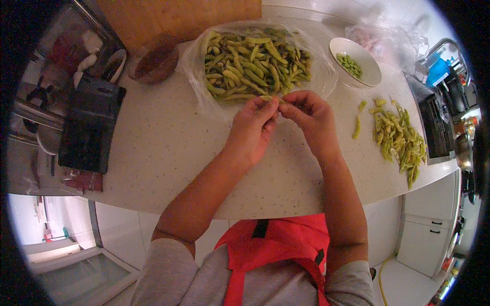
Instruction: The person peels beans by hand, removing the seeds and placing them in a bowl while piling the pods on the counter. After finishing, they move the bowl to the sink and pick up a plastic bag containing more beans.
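My left hand and my right hand meet at the near edge of a clear plastic bag, both pinching one green soybean pod between thumbs and fingertips. The bag lies spread and full of whole soybean pods. At its right, a tilted-looking white bowl holds shelled green beans. A heap of pods or empty hulls lies on the counter to the right of my right hand, with a few loose pods beside it.
A brown bowl stands left of the bag, near a wooden board. Farther left is a black tray. A crumpled plastic bag lies behind the white bowl. A dark appliance borders the pale speckled counter at the right.
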The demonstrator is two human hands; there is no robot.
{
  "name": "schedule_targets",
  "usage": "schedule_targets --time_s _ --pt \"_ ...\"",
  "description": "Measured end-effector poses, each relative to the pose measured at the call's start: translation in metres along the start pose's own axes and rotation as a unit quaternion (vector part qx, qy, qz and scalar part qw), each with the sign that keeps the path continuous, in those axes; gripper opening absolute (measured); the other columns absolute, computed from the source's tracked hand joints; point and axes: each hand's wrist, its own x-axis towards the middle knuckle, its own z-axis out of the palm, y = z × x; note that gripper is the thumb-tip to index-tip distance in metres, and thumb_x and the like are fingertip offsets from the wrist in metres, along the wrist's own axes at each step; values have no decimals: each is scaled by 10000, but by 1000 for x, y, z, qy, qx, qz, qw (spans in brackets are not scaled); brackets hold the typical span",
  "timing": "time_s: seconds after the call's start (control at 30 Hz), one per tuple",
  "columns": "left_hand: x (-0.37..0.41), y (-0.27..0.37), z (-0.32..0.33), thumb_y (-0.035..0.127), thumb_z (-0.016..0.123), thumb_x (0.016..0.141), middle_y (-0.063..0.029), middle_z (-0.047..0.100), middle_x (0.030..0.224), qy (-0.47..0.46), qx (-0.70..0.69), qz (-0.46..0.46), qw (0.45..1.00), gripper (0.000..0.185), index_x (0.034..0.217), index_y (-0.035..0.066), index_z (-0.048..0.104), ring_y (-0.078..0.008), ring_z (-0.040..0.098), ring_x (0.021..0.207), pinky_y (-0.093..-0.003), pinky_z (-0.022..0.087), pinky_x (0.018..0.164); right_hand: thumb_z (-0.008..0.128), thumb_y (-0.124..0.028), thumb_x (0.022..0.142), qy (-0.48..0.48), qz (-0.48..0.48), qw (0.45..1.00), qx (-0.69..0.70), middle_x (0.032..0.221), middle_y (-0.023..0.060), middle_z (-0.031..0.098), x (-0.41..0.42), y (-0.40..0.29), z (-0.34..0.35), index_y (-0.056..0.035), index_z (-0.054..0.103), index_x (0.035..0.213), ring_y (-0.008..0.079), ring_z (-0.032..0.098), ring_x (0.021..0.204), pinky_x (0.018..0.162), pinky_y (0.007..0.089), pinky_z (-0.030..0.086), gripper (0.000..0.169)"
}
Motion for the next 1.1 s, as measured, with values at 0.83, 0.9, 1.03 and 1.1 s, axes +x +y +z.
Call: schedule_targets --time_s 0.83,0.9,1.03,1.1 --pt "1 3 1 179 406 837 -67 518 729 7 -202 -114 973 181 865 9 460 -124 495 620 -192 365 433 505 -95 773 -40 135 963 228 726 18 505 0 3 -4 -40 460 823 101 502 634 598 208 418 87" --pt "1 3 1 175 424 829 -59 519 738 5 -206 -108 973 162 867 22 463 -125 494 622 -197 369 438 503 -97 774 -30 61 987 144 728 2 497 0 4 -3 -35 477 843 88 479 616 580 201 406 96" --pt "2 1 -3 173 465 810 -36 523 751 16 -170 -81 982 126 856 56 479 -119 496 636 -205 387 457 501 -114 780 -40 -16 998 -55 743 -13 501 -2 4 -1 -21 506 878 69 459 620 562 190 388 135" --pt "-1 4 4 175 462 811 -15 493 737 37 -125 -64 989 107 837 72 466 -103 463 615 -206 370 467 502 -115 782 -46 -1 998 -33 756 -8 515 -5 -4 5 -15 512 879 62 462 641 566 188 388 140"
